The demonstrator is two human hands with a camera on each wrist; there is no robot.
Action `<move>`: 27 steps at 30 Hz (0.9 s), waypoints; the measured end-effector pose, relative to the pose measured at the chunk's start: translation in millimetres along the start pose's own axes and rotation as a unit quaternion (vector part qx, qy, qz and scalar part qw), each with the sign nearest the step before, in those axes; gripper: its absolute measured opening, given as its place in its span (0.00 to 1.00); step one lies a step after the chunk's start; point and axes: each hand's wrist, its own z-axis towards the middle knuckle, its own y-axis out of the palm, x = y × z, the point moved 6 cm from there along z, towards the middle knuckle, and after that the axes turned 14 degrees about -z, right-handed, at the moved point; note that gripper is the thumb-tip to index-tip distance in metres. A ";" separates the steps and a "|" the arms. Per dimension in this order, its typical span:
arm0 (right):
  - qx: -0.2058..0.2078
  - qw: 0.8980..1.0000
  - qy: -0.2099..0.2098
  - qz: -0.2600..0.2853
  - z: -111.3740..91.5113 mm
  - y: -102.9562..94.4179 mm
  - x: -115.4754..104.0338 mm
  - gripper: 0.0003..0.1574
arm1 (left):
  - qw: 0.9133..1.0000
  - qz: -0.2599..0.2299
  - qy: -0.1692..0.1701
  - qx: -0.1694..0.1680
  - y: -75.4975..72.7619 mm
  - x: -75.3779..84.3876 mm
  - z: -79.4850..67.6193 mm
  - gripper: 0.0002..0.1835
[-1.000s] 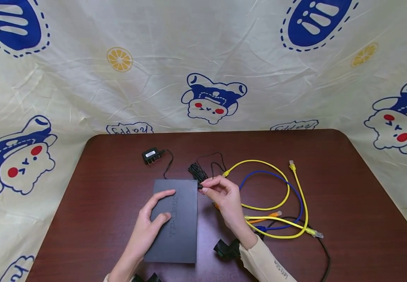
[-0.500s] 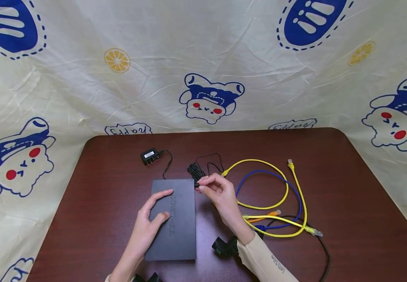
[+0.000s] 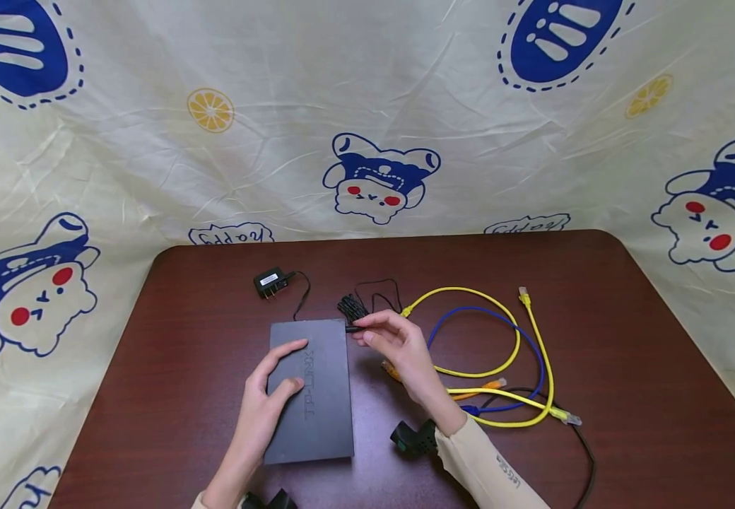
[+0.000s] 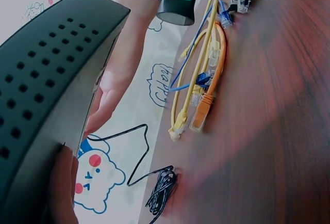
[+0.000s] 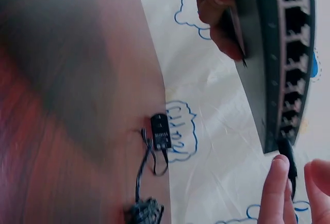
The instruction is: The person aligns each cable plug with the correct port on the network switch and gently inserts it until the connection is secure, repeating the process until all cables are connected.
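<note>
A dark grey network switch (image 3: 329, 424) is held above the table, its raised lettering facing up. My left hand (image 3: 256, 406) grips its left side, with thumb and a finger on top and other fingers underneath in the right wrist view. A row of ports (image 5: 295, 64) lines the switch's right side. My right hand (image 3: 408, 357) pinches a black power plug (image 5: 287, 157) at the far end of that row. The plug's tip meets the switch there; how deep it sits I cannot tell. Its thin cord leads to a coiled bundle (image 3: 353, 309) behind.
A black power adapter (image 3: 271, 282) lies at the back left of the table. To the right lie a looped yellow network cable (image 3: 548, 360), a blue cable (image 3: 542, 367), orange cable ends (image 3: 493, 385) and a black cable (image 3: 590, 466). A patterned cloth (image 3: 266, 177) hangs behind.
The switch has shifted slightly left and away from me, turning a little. My right hand has followed it leftward with the plug. The cables on the table stay put.
</note>
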 end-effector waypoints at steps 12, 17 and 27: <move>0.033 0.999 0.017 -0.040 -7.1 -44.2 3.5 0.16 | 1.000 -0.012 0.006 -0.008 1.1 1.2 1.6 0.27; 0.048 0.996 0.025 -0.071 -12.7 -60.7 7.6 0.15 | 1.000 -0.017 0.004 -0.010 1.6 -0.6 2.0 0.27; 0.056 0.987 0.090 -0.124 -25.8 -78.7 23.8 0.16 | 1.000 -0.021 -0.006 -0.010 1.8 -3.6 2.0 0.27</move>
